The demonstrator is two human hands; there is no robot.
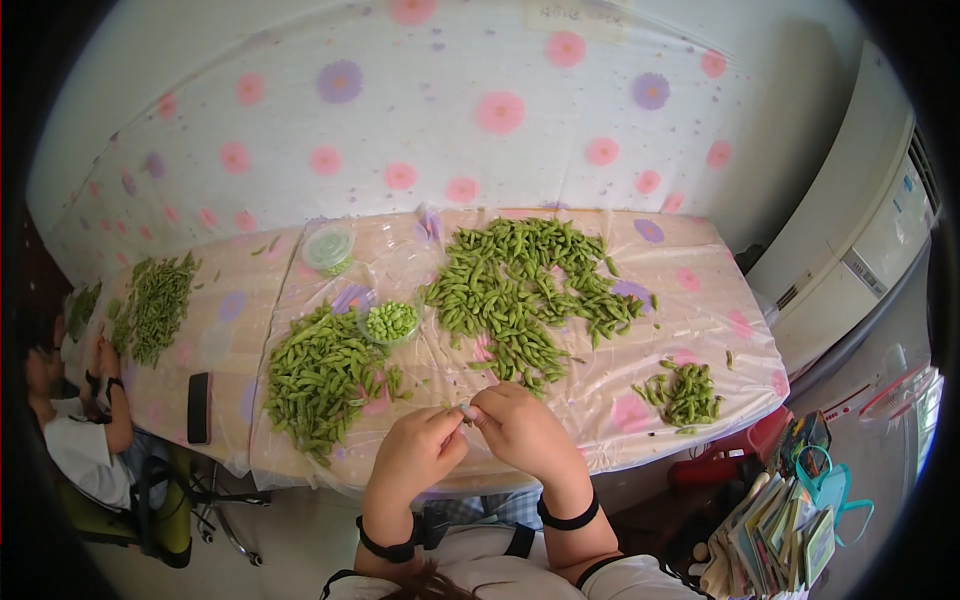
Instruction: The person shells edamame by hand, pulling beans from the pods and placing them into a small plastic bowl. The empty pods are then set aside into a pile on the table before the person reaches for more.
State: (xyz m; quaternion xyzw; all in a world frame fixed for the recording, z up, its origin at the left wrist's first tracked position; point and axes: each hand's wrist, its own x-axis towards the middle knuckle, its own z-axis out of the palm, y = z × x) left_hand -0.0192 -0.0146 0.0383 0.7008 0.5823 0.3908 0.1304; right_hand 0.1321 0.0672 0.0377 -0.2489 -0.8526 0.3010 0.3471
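My left hand (422, 447) and my right hand (517, 425) meet above the near edge of the table, fingers pinched together. Something small sits between the fingertips, mostly hidden, and I cannot make out what it is. A whitish bit shows at the right thumb. Beyond the hands spreads a large heap of green soybean pods (510, 270). Another pile of pods (315, 380) lies to the left. Between the heaps stands a clear round tub of shelled green beans (391, 322). A small group of pods (690, 394) lies on the right.
A lidded clear tub (328, 248) stands at the back. A black phone (200, 408) lies on the left. Another person (95, 430) sits at the far left by more pods (155, 305). Books (775, 540) are stacked on the right, below a white appliance (850, 240).
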